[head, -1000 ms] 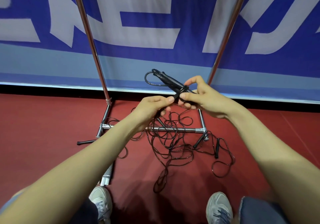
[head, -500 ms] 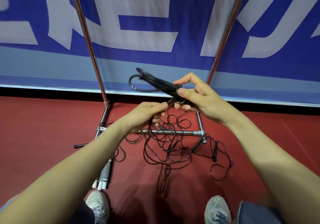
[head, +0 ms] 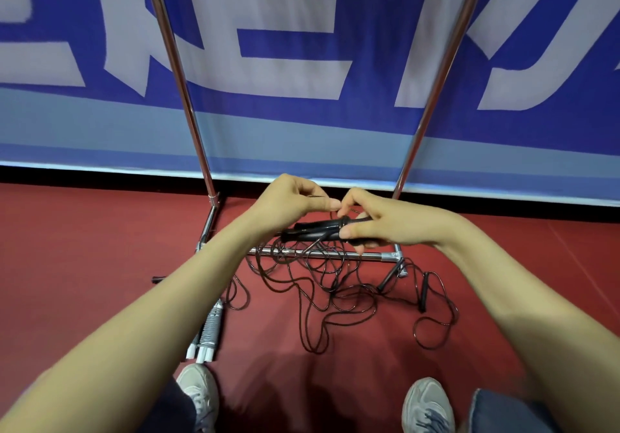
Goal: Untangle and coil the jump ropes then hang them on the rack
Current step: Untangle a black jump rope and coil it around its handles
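A pair of black handles [head: 313, 230] is held level above the floor [head: 84, 265], just over the base bar of the rack [head: 335, 255] and near the floor's far edge. The right hand [head: 385, 226] is clenched round their near ends. The left hand [head: 292, 199] is curled just beside it, thumb tip almost touching the right fingers. A strand of the thin cord [head: 311, 245] appears to be pinched in that grip, though this is hard to confirm because the strand is so fine there.

The cord is judged light, limp and somewhat springy, so loops are likely to snag and knots to tighten if it is pulled hard. Its smooth skin may slip through a loose pinch. The handles are rigid and are the surest place to take hold. With both kept in one grip, the cord can be fed through the other in even coils.

The rest lies as a tangle [head: 335, 293] on the floor between the base bar and the shoes [head: 426, 405]. The number of ropes in it cannot be counted. Two loose handles [head: 423, 293] are seen at its right side, and another end is half hidden behind the left forearm. The rack's top is cut off by the frame, so the hanging place is not shown. A white-ended spring item [head: 210, 328] by the left shoe cannot be identified.
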Demonstrator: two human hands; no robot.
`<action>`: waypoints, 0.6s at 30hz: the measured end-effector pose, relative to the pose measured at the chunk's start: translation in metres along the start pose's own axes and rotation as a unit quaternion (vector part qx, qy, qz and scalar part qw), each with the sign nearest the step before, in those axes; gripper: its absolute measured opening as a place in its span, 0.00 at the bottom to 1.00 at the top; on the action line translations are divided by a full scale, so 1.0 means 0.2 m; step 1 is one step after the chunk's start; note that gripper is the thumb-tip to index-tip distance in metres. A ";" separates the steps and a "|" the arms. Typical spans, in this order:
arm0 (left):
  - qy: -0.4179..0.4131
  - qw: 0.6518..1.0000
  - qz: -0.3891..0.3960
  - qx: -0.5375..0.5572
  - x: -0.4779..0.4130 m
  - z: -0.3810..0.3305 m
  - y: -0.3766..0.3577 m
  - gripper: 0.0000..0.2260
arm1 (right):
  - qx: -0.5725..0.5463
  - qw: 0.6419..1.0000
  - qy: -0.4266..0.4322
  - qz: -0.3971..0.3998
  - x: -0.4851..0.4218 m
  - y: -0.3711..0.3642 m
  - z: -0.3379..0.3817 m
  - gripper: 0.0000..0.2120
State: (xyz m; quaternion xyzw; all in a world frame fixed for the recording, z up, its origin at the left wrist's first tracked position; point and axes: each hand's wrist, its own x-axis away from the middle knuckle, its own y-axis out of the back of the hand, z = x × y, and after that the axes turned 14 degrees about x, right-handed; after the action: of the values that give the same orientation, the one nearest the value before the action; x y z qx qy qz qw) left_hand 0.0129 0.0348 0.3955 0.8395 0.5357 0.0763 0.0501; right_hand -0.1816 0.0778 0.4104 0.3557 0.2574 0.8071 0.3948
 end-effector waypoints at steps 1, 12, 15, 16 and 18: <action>-0.006 1.000 -0.007 0.001 0.00 0.00 -0.01 0.09 | 0.005 1.000 -0.013 -0.013 -0.01 0.00 -0.01 0.14; -0.012 0.986 0.005 0.167 0.03 -0.04 -0.14 0.11 | 0.120 0.949 -0.051 -0.287 -0.06 -0.01 -0.03 0.18; -0.041 0.981 -0.023 0.189 0.03 -0.02 -0.18 0.12 | 0.079 0.941 -0.044 -0.325 -0.07 -0.01 -0.04 0.19; -0.054 0.981 -0.035 0.184 0.03 -0.01 -0.18 0.12 | 0.067 0.940 -0.037 -0.333 -0.08 -0.02 -0.03 0.17; -0.081 0.984 -0.053 0.151 0.03 0.00 -0.18 0.12 | 0.038 0.940 -0.018 -0.338 -0.07 -0.02 -0.02 0.15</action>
State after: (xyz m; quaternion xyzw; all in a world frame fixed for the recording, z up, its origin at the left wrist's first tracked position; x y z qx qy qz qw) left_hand -0.0168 0.0550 0.3909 0.8113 0.5789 -0.0767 -0.0298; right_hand -0.1764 0.0671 0.4007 0.2771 0.3853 0.6094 0.6351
